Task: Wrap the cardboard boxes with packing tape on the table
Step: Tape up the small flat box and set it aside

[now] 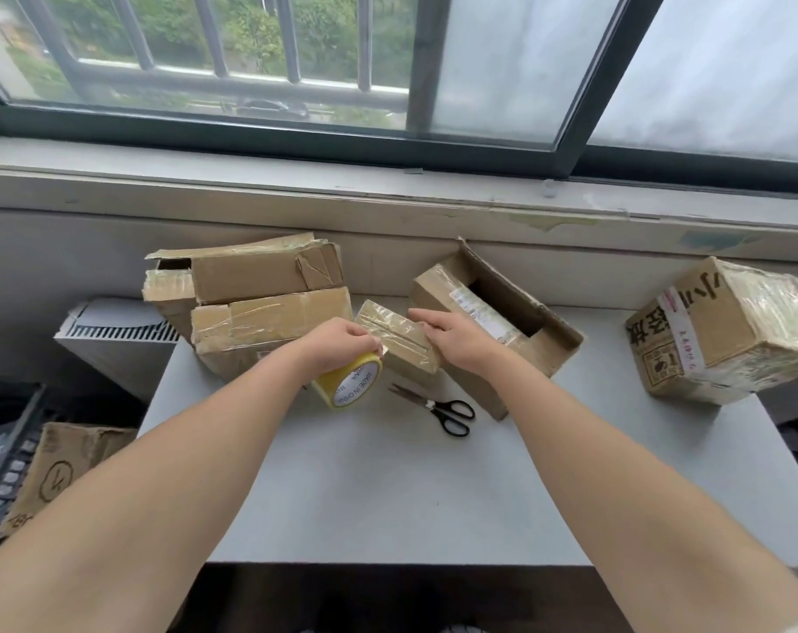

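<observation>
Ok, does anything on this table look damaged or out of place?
Yes. The top box of the left stack is crushed, its left end gaping under wrinkled tape. The printed box at the right edge of the table sits tilted and seems to overhang it.

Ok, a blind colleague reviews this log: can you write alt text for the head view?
A person's left hand grips a yellow tape roll at the edge of a small taped cardboard box, while the right hand rests on the box's top. Black-handled scissors lie on the grey table in front; larger cardboard boxes stand left and right, below a window.
</observation>
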Tool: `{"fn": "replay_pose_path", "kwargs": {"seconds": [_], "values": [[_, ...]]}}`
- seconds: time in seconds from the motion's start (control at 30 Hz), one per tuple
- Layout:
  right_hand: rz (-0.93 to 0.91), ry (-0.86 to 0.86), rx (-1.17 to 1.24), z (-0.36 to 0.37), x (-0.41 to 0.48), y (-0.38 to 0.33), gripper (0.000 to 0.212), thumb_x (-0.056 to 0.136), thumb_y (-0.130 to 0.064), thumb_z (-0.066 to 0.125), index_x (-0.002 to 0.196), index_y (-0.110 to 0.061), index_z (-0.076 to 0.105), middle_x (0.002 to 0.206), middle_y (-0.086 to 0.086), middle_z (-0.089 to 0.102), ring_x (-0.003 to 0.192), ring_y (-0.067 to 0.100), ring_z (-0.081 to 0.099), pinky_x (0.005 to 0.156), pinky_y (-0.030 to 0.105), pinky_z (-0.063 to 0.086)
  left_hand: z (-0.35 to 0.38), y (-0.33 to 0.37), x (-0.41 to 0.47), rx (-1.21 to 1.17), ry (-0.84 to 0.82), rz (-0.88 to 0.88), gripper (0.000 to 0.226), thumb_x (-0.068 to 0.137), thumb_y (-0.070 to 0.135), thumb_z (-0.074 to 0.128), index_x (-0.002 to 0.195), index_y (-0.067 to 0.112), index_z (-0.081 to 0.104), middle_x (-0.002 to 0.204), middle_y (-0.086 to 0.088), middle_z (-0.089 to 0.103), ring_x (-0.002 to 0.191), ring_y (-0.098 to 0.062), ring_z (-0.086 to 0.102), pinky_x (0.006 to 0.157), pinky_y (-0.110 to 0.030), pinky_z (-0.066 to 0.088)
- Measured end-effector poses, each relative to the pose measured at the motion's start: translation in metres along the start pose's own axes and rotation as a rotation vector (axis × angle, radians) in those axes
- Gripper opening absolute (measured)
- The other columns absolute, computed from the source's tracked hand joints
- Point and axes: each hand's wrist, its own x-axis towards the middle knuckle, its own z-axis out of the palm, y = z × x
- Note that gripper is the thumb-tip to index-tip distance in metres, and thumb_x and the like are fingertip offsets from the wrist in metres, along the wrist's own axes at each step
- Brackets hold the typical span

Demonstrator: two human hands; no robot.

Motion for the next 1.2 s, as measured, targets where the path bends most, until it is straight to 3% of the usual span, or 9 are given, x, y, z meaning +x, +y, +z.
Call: {"fn": "replay_pose_path", "kwargs": {"seconds": [0.17, 0.33, 0.5, 0.57, 0.73, 0.8, 0.93, 1.07, 1.2], "values": [[0.052, 0.096, -0.027, 0.016, 0.0, 0.008, 0.033, 0.108, -0.038, 0.042, 0.098, -0.022, 0.07, 0.095, 0.0, 0.071, 0.1, 0.025, 0.062, 0.086, 0.035, 0.045, 0.001, -0.013, 0.0, -0.005, 0.014, -0.048, 0.023, 0.095, 0.043, 0.065, 0.087, 0.028, 0.081, 0.102, 0.003, 0.072, 0.095, -0.021, 0.064, 0.083, -0.033, 0.05], [0.032, 0.186, -0.008, 0.02, 0.002, 0.002, 0.038, 0.108, -0.036, 0.039, 0.138, -0.028, 0.06, 0.132, -0.005, 0.065, 0.123, 0.016, 0.054, 0.105, 0.034, 0.042, 0.004, -0.017, -0.005, -0.002, 0.014, -0.049, 0.024, 0.096, 0.043, 0.063, 0.088, 0.029, 0.081, 0.1, 0.006, 0.073, 0.098, -0.018, 0.063, 0.085, -0.031, 0.049], [-0.036, 0.085, -0.22, 0.033, -0.007, 0.001, 0.079, 0.082, -0.079, 0.056, 0.146, -0.034, 0.043, 0.122, -0.009, 0.056, 0.11, 0.013, 0.055, 0.094, 0.037, 0.047, 0.004, -0.012, -0.011, -0.028, 0.017, -0.021, 0.023, 0.096, 0.042, 0.064, 0.083, 0.032, 0.08, 0.092, 0.008, 0.073, 0.089, -0.014, 0.063, 0.075, -0.03, 0.047], [-0.043, 0.069, -0.375, 0.036, -0.006, 0.003, 0.086, 0.074, -0.07, 0.069, 0.146, -0.035, 0.036, 0.119, -0.004, 0.05, 0.105, 0.021, 0.057, 0.087, 0.038, 0.049, 0.002, -0.01, -0.015, -0.011, 0.008, 0.001, 0.024, 0.097, 0.041, 0.063, 0.084, 0.031, 0.08, 0.093, 0.01, 0.072, 0.089, -0.013, 0.062, 0.074, -0.029, 0.046], [0.027, 0.227, -0.307, 0.02, -0.02, -0.013, 0.037, 0.081, -0.035, 0.067, 0.11, -0.018, 0.051, 0.096, -0.001, 0.057, 0.091, 0.025, 0.059, 0.071, 0.037, 0.048, -0.008, -0.017, -0.025, 0.026, -0.015, 0.029, 0.024, 0.096, 0.046, 0.062, 0.083, 0.038, 0.08, 0.097, 0.007, 0.074, 0.091, -0.017, 0.064, 0.078, -0.031, 0.049], [0.038, 0.249, -0.195, 0.004, -0.036, -0.015, 0.037, 0.083, -0.036, 0.071, 0.11, -0.019, 0.054, 0.096, -0.004, 0.062, 0.091, 0.021, 0.059, 0.071, 0.031, 0.046, -0.011, -0.017, -0.027, 0.018, -0.012, 0.04, 0.025, 0.096, 0.047, 0.061, 0.083, 0.038, 0.08, 0.092, 0.01, 0.073, 0.085, -0.015, 0.063, 0.075, -0.029, 0.048], [0.083, 0.154, -0.196, -0.044, -0.088, -0.016, 0.069, 0.082, -0.046, 0.077, 0.142, -0.025, 0.05, 0.124, -0.009, 0.06, 0.109, 0.012, 0.057, 0.094, 0.032, 0.049, 0.001, -0.001, -0.024, 0.025, -0.057, 0.084, 0.024, 0.096, 0.046, 0.063, 0.088, 0.034, 0.082, 0.095, 0.003, 0.077, 0.085, -0.02, 0.069, 0.075, -0.029, 0.053], [0.219, 0.127, -0.213, -0.082, -0.144, 0.006, 0.054, 0.083, -0.045, 0.076, 0.126, -0.02, 0.056, 0.114, -0.001, 0.063, 0.098, 0.019, 0.066, 0.086, 0.044, 0.06, 0.046, 0.038, -0.016, 0.068, -0.176, 0.193, 0.023, 0.097, 0.045, 0.062, 0.089, 0.035, 0.08, 0.099, 0.003, 0.076, 0.089, -0.02, 0.07, 0.074, -0.032, 0.056], [0.35, 0.223, -0.19, -0.107, -0.201, 0.04, 0.04, 0.084, -0.046, 0.076, 0.113, -0.026, 0.059, 0.107, -0.001, 0.063, 0.095, 0.018, 0.067, 0.077, 0.042, 0.063, 0.106, 0.089, -0.014, 0.013, -0.264, 0.311, 0.022, 0.097, 0.04, 0.063, 0.086, 0.031, 0.08, 0.098, 0.003, 0.075, 0.094, -0.02, 0.068, 0.079, -0.032, 0.053]]}}
